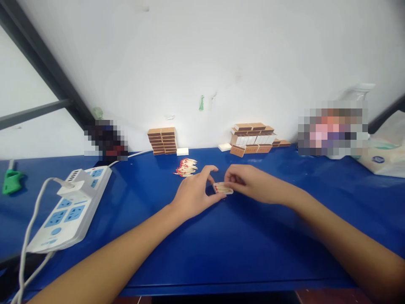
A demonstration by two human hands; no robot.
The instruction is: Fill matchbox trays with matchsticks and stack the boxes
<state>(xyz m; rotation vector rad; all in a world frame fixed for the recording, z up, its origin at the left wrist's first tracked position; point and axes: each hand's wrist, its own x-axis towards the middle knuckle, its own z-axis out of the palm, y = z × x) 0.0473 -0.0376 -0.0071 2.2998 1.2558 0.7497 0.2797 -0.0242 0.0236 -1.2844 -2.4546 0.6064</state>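
Note:
A small open matchbox tray (223,188) with red-tipped matches in it lies on the blue table (221,249). My left hand (194,192) curls round its left end, thumb and fingers pinching it. My right hand (249,182) grips its right end with closed fingers. Just behind the hands lies a loose pile of red-tipped matches (186,167).
A stack of brown matchboxes (162,141) and a white tray (182,151) stand at the wall; a bigger heap of boxes (253,138) is further right. A white power strip (74,207) with a plug and cable lies left. A green item (11,180) far left, plastic bag (384,152) far right.

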